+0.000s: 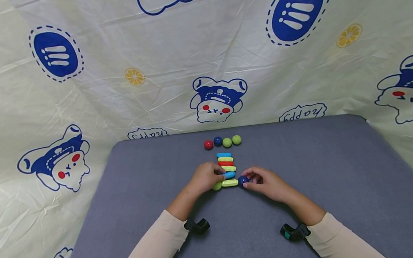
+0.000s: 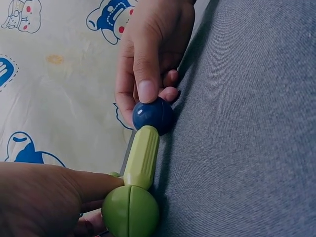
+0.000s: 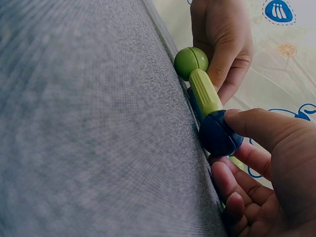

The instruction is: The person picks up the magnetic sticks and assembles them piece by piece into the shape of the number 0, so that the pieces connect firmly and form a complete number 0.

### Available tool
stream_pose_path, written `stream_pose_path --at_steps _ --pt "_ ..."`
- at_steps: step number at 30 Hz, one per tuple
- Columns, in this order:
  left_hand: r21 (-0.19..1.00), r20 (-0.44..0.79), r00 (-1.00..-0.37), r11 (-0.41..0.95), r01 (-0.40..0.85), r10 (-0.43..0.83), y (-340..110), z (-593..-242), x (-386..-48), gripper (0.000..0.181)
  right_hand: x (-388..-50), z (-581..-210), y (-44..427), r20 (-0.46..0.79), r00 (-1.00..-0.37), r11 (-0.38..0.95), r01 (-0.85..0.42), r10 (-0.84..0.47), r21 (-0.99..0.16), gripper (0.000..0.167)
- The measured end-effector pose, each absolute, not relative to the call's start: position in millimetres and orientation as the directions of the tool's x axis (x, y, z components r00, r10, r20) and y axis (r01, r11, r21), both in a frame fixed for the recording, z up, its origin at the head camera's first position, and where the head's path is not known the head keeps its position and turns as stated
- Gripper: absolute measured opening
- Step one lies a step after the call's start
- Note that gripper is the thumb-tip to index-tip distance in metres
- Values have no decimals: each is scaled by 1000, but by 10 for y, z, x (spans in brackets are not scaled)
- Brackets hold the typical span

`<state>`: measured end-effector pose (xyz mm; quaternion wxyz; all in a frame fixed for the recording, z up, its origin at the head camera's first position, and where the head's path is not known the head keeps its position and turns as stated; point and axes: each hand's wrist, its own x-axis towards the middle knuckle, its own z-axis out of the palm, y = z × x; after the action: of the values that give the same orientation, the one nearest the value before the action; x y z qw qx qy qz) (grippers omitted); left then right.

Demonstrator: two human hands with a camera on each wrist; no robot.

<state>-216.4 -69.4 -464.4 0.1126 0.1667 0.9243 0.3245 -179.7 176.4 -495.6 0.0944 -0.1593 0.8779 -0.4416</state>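
A yellow-green stick [image 1: 230, 183] lies between a green ball [image 2: 130, 211] at its left end and a dark blue ball [image 3: 220, 132] at its right end, touching both. My right hand [image 1: 268, 184] pinches the dark blue ball between thumb and fingers. Just behind that stick, my left hand [image 1: 205, 178] holds the left end of a light blue stick [image 1: 229, 175], which slants slightly. The left thumb is close to the green ball. The left fingertips are partly hidden in the wrist views.
Beyond the hands, more sticks lie in a column: yellow-green [image 1: 229, 169], red [image 1: 226, 164], yellow-green [image 1: 225, 159] and light blue [image 1: 224, 155]. Farther back sit a red ball [image 1: 208, 145], a dark blue ball [image 1: 217, 141] and two green balls [image 1: 227, 142] on the grey table [image 1: 151, 168].
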Motion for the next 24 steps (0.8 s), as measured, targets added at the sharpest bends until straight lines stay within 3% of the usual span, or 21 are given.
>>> stream_pose_path --at_steps 5,11,24 --pt "645 -35 -941 727 236 337 -734 -4584 -2122 15 -1795 -4961 1752 -22 -930 553 -199 -366 -809 34" --pt "739 45 -964 641 209 262 -860 -4520 -2096 18 -1794 -4968 1755 -10 -934 557 -204 -356 -805 32" --pt "910 -166 -967 407 -75 193 -1108 -4643 -2012 27 -1812 -4989 1757 19 -942 575 -220 -334 -788 30"
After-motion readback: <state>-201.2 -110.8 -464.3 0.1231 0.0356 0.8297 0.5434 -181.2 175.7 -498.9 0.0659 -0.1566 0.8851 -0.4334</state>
